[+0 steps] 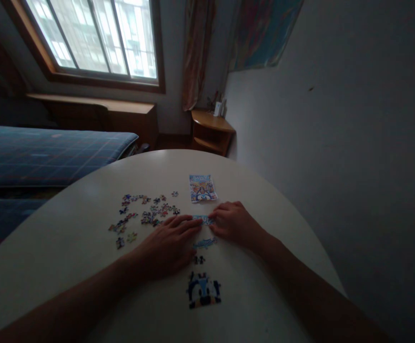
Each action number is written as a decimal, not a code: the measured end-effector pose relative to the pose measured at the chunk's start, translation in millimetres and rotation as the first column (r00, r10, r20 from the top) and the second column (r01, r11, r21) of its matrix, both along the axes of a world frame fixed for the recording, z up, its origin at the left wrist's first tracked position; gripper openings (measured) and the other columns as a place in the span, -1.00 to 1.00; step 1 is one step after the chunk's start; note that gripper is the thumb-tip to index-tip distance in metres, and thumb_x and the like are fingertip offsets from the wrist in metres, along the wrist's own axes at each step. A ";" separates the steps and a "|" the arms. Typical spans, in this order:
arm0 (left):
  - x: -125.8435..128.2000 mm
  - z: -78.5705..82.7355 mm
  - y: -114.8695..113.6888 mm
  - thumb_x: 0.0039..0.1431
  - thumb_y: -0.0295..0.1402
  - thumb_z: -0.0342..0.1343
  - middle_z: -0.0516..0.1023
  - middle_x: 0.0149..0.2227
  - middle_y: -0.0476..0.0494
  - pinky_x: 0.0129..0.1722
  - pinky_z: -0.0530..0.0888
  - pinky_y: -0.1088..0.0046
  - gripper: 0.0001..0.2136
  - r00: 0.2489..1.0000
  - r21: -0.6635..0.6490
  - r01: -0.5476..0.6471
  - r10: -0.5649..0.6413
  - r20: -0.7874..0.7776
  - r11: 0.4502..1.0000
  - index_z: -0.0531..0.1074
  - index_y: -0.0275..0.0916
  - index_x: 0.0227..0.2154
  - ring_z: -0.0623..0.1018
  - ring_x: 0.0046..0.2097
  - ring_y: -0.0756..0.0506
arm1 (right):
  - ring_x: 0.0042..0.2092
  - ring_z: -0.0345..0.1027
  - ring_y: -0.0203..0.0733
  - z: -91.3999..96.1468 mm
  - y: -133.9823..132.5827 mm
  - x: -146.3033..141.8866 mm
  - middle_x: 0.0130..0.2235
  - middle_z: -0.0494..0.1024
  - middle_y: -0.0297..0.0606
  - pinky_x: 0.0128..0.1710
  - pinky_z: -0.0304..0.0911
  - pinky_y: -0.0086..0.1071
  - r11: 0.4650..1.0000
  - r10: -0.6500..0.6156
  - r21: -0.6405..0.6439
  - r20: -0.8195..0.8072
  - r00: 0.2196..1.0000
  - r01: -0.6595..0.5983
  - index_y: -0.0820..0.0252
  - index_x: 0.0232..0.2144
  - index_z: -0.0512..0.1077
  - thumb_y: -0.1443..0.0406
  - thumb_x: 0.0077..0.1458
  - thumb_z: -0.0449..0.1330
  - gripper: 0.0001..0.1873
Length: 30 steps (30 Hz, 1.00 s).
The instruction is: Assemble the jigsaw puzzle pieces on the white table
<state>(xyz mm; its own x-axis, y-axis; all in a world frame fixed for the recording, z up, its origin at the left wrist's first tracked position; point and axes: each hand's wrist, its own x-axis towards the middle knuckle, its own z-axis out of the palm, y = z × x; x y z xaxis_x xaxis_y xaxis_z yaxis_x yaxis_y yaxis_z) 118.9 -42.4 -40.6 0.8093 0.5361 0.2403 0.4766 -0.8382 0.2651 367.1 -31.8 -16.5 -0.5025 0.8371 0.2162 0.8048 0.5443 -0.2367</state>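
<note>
A short light-blue strip of joined jigsaw pieces [203, 219] lies on the table between my hands. My left hand [175, 240] rests flat with its fingers stretched out, the tips at the strip's left end. With bent fingers, my right hand [235, 221] grips the strip's right end. Just below lies another blue jigsaw section [205, 243], partly beside my left fingers. Two small dark joined pieces [199, 260] come after it, nearer to me. Closest to me is a larger assembled section [204, 290] showing a blue cartoon face.
Loose jigsaw pieces [157, 209] are scattered left of my hands. A printed picture sheet [202, 188] lies beyond them on the round white table [257, 295]. A bed [50, 152] stands left, a corner shelf [212, 121] behind, and a wall [336, 143] at right.
</note>
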 end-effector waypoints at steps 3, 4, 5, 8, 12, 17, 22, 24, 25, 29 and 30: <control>0.2 -2.0 1.0 0.22 -0.33 0.05 0.31 0.27 -0.15 0.26 0.23 0.07 -0.44 1.000 0.005 0.003 -0.003 -0.009 1.000 0.14 -0.18 0.28 0.27 0.27 -0.26 | -0.15 0.48 -0.11 2.9 0.0 -1.1 -0.22 0.64 -0.22 -0.06 0.12 -0.21 0.995 0.050 0.076 0.106 0.993 -0.058 0.14 -0.25 0.59 0.25 0.10 0.28 -0.84; 0.2 -2.5 1.2 0.22 -0.33 0.05 0.32 0.27 -0.15 0.26 0.23 0.07 -0.44 1.000 0.006 0.003 -0.003 -0.006 1.000 0.14 -0.18 0.28 0.27 0.27 -0.26 | -0.17 0.48 -0.11 3.8 0.0 -1.5 -0.23 0.64 -0.22 -0.07 0.11 -0.22 0.993 0.063 0.095 0.139 0.988 -0.076 0.14 -0.26 0.59 0.24 0.11 0.27 -0.85; 0.2 -2.7 1.3 0.22 -0.33 0.05 0.32 0.27 -0.15 0.26 0.23 0.06 -0.44 1.000 0.005 0.005 -0.005 -0.003 1.000 0.14 -0.18 0.28 0.27 0.27 -0.26 | -0.18 0.48 -0.12 4.6 0.0 -1.8 -0.24 0.64 -0.22 -0.08 0.11 -0.22 0.989 0.075 0.112 0.171 0.982 -0.095 0.14 -0.27 0.59 0.24 0.12 0.26 -0.85; 0.0 -1.6 0.9 0.22 -0.33 0.05 0.31 0.28 -0.14 0.25 0.23 0.05 -0.44 1.000 0.004 0.000 0.000 -0.009 1.000 0.14 -0.17 0.28 0.26 0.27 -0.27 | -0.22 0.47 -0.14 6.0 -0.1 -2.4 -0.28 0.64 -0.22 -0.12 0.09 -0.24 0.979 0.101 0.145 0.251 0.963 -0.141 0.15 -0.32 0.58 0.25 0.17 0.21 -0.85; -0.2 -0.3 0.4 0.23 -0.32 0.05 0.30 0.29 -0.14 0.26 0.23 0.04 -0.45 1.000 0.006 -0.001 0.001 -0.022 1.000 0.15 -0.18 0.28 0.27 0.27 -0.27 | -0.26 0.46 -0.15 6.1 -0.3 -2.7 -0.33 0.63 -0.21 -0.17 0.09 -0.26 0.974 0.088 0.175 0.293 0.952 -0.144 0.19 -0.32 0.56 0.31 0.19 0.18 -0.85; -0.2 -2.0 1.0 0.21 -0.33 0.07 0.31 0.28 -0.13 0.25 0.24 0.04 -0.44 1.000 0.009 0.002 -0.002 -0.011 1.000 0.16 -0.18 0.27 0.26 0.27 -0.26 | -0.24 0.49 -0.12 6.1 1.3 -5.4 -0.31 0.65 -0.21 -0.19 0.16 -0.27 0.974 0.059 0.190 0.308 0.950 -0.122 0.22 -0.21 0.54 0.41 0.15 0.21 -0.85; 0.0 -1.9 0.6 0.21 -0.33 0.06 0.31 0.28 -0.13 0.26 0.24 0.03 -0.47 1.000 0.005 -0.007 0.007 -0.008 1.000 0.19 -0.18 0.25 0.27 0.27 -0.27 | -0.19 0.50 -0.07 1.4 3.5 -6.0 -0.25 0.65 -0.15 -0.14 0.28 -0.23 0.977 0.026 0.202 0.175 0.984 -0.062 0.25 -0.21 0.54 0.46 0.15 0.18 -0.82; 0.0 -1.0 0.1 0.22 -0.33 0.06 0.31 0.28 -0.13 0.26 0.24 0.03 -0.48 1.000 0.005 -0.009 0.009 -0.012 1.000 0.20 -0.18 0.25 0.27 0.27 -0.27 | -0.15 0.50 -0.10 -1.3 3.8 -3.4 -0.19 0.65 -0.13 -0.09 0.32 -0.25 0.983 0.012 0.183 0.027 1.000 -0.016 0.26 -0.16 0.53 0.46 0.18 0.15 -0.79; 0.0 -0.5 -0.2 0.22 -0.32 0.06 0.31 0.28 -0.13 0.26 0.24 0.04 -0.48 1.000 0.004 -0.010 0.010 -0.015 1.000 0.20 -0.18 0.25 0.27 0.27 -0.27 | -0.13 0.50 -0.12 -2.4 3.9 -1.6 -0.17 0.64 -0.13 -0.07 0.34 -0.27 0.986 0.020 0.166 -0.039 0.999 -0.013 0.26 -0.13 0.52 0.46 0.20 0.14 -0.78; 0.0 1.1 -0.8 0.24 -0.33 0.05 0.31 0.28 -0.13 0.26 0.23 0.04 -0.48 1.000 -0.002 -0.015 0.015 -0.022 1.000 0.19 -0.18 0.26 0.27 0.27 -0.27 | -0.12 0.48 -0.17 -4.2 5.3 6.6 -0.19 0.62 -0.15 -0.09 0.37 -0.31 0.986 0.159 0.071 -0.114 0.981 -0.152 0.24 -0.15 0.51 0.46 0.24 0.10 -0.78; 0.0 1.3 -0.9 0.24 -0.33 0.05 0.31 0.28 -0.14 0.27 0.23 0.04 -0.48 1.000 -0.003 -0.016 0.016 -0.022 1.000 0.19 -0.18 0.26 0.27 0.27 -0.27 | -0.13 0.48 -0.17 -4.0 6.1 8.4 -0.20 0.62 -0.15 -0.10 0.38 -0.31 0.981 0.193 0.052 -0.109 0.975 -0.188 0.23 -0.17 0.51 0.45 0.25 0.10 -0.80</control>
